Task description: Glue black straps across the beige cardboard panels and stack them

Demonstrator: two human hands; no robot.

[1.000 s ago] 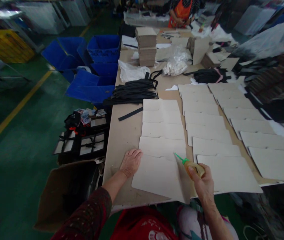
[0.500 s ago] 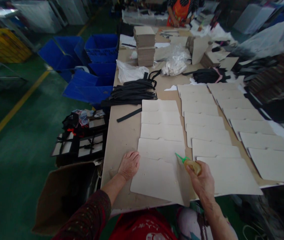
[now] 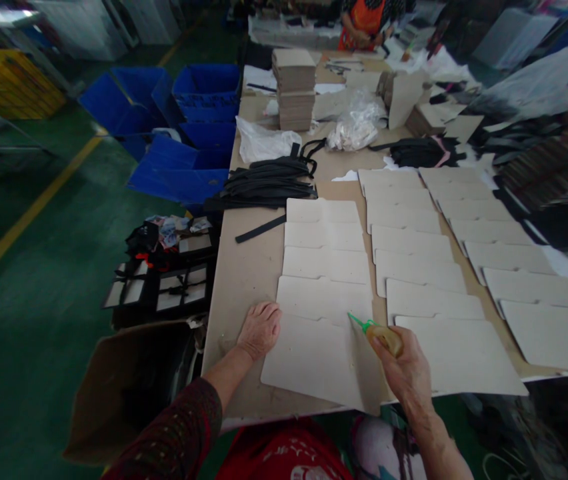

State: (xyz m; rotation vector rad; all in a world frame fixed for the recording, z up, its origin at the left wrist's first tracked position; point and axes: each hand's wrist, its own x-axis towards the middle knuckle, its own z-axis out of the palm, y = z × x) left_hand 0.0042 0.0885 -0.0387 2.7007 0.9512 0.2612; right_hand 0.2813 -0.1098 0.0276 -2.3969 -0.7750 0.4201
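Observation:
My right hand (image 3: 408,363) is wrapped round a glue bottle (image 3: 385,339) with a yellowish body and a thin green nozzle. The nozzle tip points left, low over the nearest overlapping grey cardboard sheets (image 3: 311,357); whether it touches them I cannot tell. Small specks, possibly glue dots, show on the front sheet. My left hand (image 3: 260,329) lies flat at the left edge of these sheets, fingers extended and holding nothing. Two more overlapping rows of cardboard sheets (image 3: 417,267) run away from me on the right.
Black strips (image 3: 269,183) lie in a heap beyond the left row, with one loose strip (image 3: 261,229) nearer. Cardboard stacks (image 3: 297,110) and plastic bags stand farther back. Blue bins (image 3: 179,167) and an open carton (image 3: 114,400) flank the table's left side. Another person (image 3: 364,27) works at the far end.
My right hand has shifted the glue bottle's tip slightly left and down over the sheets. My left hand stays in place. The camera view has moved a little.

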